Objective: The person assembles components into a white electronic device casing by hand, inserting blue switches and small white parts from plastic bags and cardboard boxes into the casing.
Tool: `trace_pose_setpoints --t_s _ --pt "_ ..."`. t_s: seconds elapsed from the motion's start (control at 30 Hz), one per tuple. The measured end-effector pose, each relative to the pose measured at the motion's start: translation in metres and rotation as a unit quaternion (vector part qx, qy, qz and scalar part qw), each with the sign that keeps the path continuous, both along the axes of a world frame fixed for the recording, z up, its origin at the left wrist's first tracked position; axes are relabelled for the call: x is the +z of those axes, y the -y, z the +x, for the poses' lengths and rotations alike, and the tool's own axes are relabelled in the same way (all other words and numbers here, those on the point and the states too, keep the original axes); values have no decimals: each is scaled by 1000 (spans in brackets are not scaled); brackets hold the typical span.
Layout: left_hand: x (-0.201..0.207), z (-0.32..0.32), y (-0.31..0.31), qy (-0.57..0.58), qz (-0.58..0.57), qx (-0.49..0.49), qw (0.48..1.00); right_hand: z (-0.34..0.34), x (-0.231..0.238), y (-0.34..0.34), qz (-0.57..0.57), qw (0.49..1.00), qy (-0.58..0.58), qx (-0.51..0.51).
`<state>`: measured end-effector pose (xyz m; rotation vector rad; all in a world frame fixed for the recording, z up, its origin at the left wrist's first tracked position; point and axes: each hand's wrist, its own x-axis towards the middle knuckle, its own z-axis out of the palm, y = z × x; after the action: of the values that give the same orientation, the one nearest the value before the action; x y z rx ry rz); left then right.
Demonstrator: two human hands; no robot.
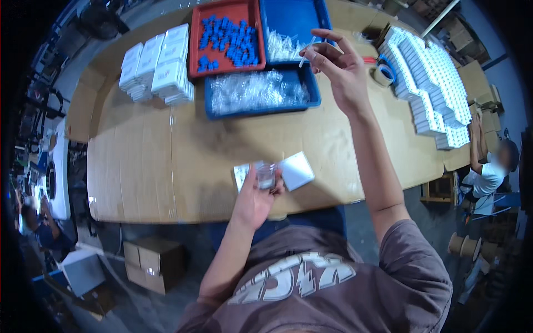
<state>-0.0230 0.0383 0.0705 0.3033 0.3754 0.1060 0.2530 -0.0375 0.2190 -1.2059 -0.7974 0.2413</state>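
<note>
Near trays (294, 19) and tape (383, 75), the right grip (344, 66) pinches a stick (302, 61), the left (257, 198) apparently clear plastic (266, 176).

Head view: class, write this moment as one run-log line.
left hand: holds clear plastic piece | right hand: pinches thin white stick, near upper blue tray | table: white square item beside left hand

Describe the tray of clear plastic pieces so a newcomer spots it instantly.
Look across the cardboard-covered table to its far side. The near blue tray sits in front of a red tray and a second blue tray. Among them, it alone holds clear plastic pieces; the red one has blue pieces, the other slim whitish pieces.
</note>
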Motion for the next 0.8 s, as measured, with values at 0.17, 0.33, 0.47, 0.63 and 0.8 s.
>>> trace_pose_setpoints --t_s 0.17,0.33,0.47,0.63,0.8 --pt "28 4 6 12 -1 0 1000 -72 -32 44 -117 988 -32 99" --pt "31 -5 10 34 3 -6 999 -111 -37 54 -195 973 -24 123" --pt "32 -7 13 26 42 -10 999 -121 -38 53 -270 948 1 171" --pt "35 -12 16 9 73 -8 997 -129 -27 48 -297 937 75 165" --pt "31 -15 15 7 95 -7 995 -122 -31 45 -306 920 140 203"
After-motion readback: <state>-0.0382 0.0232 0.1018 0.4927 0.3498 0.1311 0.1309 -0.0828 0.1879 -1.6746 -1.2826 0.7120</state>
